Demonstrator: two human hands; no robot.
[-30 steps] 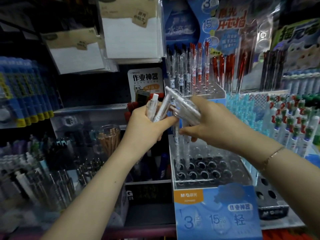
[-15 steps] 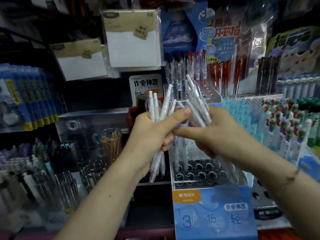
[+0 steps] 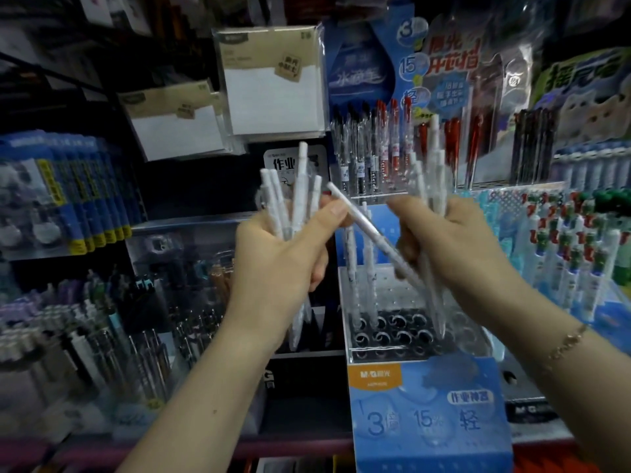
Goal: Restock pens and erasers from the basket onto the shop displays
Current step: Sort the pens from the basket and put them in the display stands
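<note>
Far left of the shelf: blue-and-yellow blister packs in a row, clear cups of assorted pens below. Left hand is clenched round a bundle of white plastic pens, tips fanned upward. One loose white pen lies slanted between both hands; which one holds it, can't tell. Right hand grips a second bundle of white pens, upright. Below the hands sits a clear acrylic pen rack with round slots and a blue card front; two white pens stand in its back slots. Gold chain bracelet on the right wrist.
</note>
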